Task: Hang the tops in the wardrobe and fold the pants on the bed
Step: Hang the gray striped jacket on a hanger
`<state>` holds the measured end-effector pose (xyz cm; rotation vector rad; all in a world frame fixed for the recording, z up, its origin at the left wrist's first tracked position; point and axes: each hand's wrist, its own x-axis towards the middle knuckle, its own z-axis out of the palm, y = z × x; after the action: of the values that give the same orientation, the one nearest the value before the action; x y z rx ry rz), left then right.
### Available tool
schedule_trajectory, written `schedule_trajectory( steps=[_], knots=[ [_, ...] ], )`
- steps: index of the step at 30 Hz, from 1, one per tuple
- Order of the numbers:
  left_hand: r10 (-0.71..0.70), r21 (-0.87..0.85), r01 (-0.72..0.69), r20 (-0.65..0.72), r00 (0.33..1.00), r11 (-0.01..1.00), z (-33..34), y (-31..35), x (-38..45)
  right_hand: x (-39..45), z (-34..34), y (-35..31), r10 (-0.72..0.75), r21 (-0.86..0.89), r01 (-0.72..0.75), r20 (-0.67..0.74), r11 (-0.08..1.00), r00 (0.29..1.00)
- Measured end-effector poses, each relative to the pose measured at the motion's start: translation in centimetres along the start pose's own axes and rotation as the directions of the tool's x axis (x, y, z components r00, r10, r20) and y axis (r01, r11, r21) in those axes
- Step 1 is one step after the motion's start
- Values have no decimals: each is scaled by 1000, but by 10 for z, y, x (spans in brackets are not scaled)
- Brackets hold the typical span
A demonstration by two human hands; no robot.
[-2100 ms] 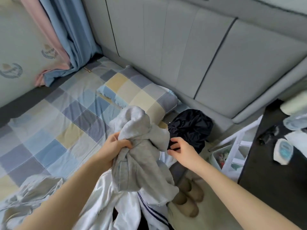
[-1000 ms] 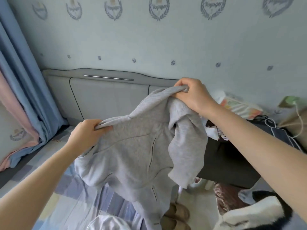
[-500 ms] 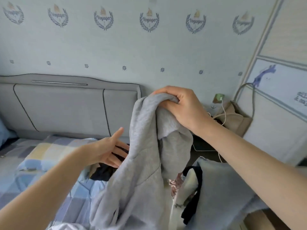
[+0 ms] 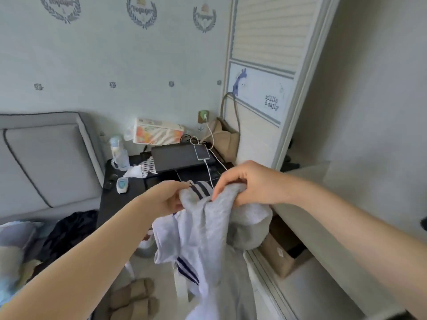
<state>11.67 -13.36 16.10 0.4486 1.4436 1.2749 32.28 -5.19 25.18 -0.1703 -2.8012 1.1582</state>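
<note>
Gray top (image 4: 215,218) and white striped top (image 4: 175,241) now bunched up together, held up in front of the open wardrobe (image 4: 323,181), no longer over the bed. Right hand (image 4: 251,183) gripping the gray one, left hand (image 4: 169,197) pinching the striped collar. Ready for hanging soon. No hanger or rail in view; bottoms of the tops cut off.

Left hand (image 4: 169,199) and right hand (image 4: 251,183) gripping grey top (image 4: 215,227), white striped top (image 4: 168,241) beneath

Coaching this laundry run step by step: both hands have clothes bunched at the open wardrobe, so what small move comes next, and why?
Probably let the left hand take the white navy-striped top aside, so the right hand holds only the grey sweatshirt. The two hang tangled together, and no hanger is visible yet.
</note>
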Motion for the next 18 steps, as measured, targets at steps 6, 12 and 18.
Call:
schedule_trajectory(
  steps=[6,12,18],
  knots=[
    [149,80,-180,300,942,980,102,10,14,-92,9,73,371,-8,-382,253,924,893],
    [115,319,-327,537,836,889,155,28,15,-146,-33,105,637,52,-635,-100,771,765],
    [53,420,-590,783,620,690,191,62,7,-143,-60,108,737,465,-572,-423,675,527]
  ],
)
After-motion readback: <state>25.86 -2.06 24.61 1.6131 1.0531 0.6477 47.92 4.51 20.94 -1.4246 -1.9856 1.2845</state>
